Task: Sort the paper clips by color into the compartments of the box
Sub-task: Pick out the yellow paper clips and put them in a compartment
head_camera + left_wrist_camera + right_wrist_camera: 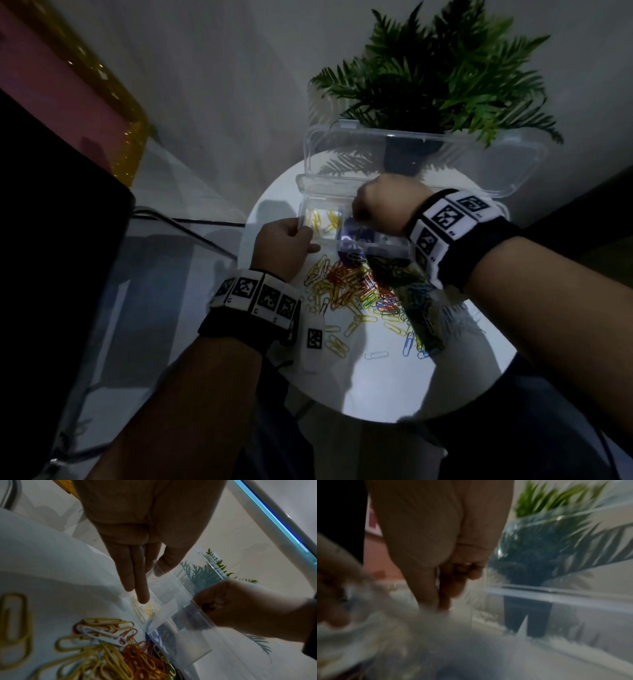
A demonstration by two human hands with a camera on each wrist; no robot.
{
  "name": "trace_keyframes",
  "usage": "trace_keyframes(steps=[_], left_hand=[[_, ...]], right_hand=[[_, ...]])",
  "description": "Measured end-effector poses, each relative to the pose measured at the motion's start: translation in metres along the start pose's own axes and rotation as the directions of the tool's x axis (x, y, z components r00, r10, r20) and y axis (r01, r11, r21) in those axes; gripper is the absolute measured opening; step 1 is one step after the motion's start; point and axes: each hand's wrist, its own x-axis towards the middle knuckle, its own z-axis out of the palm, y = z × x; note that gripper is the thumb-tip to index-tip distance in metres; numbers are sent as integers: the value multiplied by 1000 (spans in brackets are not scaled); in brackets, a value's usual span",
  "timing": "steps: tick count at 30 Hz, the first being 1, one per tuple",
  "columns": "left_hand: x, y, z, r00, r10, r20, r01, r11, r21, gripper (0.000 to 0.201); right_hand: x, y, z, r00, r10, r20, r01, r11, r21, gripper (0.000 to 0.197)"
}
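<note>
The box (356, 236) is set toward the far side of the round table (394, 387), its lid (421, 161) raised behind it, and a potted plant (442, 75) is placed behind that. A heap of paper clips (363, 291) is spread just in front of the box. The box's left end is held by the left hand (284, 245); the right hand (383, 205) is lowered over the middle compartments. A few clips (322, 219) are lodged in the left compartment.

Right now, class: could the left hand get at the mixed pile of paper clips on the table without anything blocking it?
Probably yes. The left hand holds the clear box's left end, and the pile of paper clips lies on the white table just beside it, uncovered on that side. It would have to release the box first.
</note>
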Motion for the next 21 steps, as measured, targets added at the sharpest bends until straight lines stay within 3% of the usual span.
trace_keyframes(steps=[2, 6, 12, 21], left_hand=[[1, -1, 0, 1000, -4, 0, 4, 1000, 6, 32], [3, -2, 0, 1000, -16, 6, 16, 1000, 4, 33], [4, -5, -1, 1000, -11, 28, 11, 1000, -16, 32], [3, -1, -1, 1000, -10, 20, 10, 1000, -1, 25]], right_hand=[[5, -7, 0, 996, 5, 90, 10, 988, -156, 20], [11, -9, 7, 991, -35, 127, 72, 951, -299, 20], [17, -10, 12, 985, -32, 170, 84, 949, -305, 14], [28, -6, 21, 951, -39, 307, 157, 916, -370, 23]])
